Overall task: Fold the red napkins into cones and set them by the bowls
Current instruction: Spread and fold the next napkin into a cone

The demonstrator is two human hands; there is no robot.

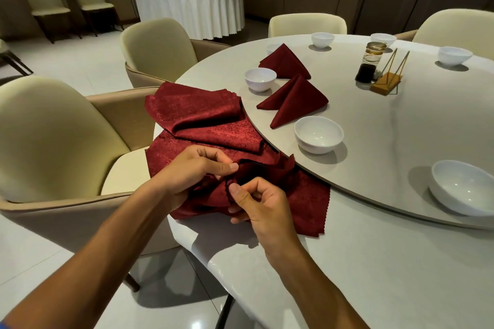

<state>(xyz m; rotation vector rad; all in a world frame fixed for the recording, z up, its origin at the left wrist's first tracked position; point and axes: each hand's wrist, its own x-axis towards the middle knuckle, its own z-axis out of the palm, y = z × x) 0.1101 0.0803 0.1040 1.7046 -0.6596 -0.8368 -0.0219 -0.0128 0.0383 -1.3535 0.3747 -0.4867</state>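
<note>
My left hand (pixel 192 176) and right hand (pixel 256 203) both pinch the top napkin (pixel 307 195) at its zigzag edge, thumbs on top, to peel it free of the pile (pixel 192 115) at the table (pixel 374 262) edge; the pile sits close so I needn't reach; two finished cones (pixel 294 101) lie by the far bowls (pixel 318 134); the nearest bowl (pixel 462 187) lacks one, likely where this goes.

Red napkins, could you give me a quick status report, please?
Left hand and right hand both pinching one red napkin at table edge. Two cones set by bowls. Unfolded stack waiting. Nothing in the way.
</note>
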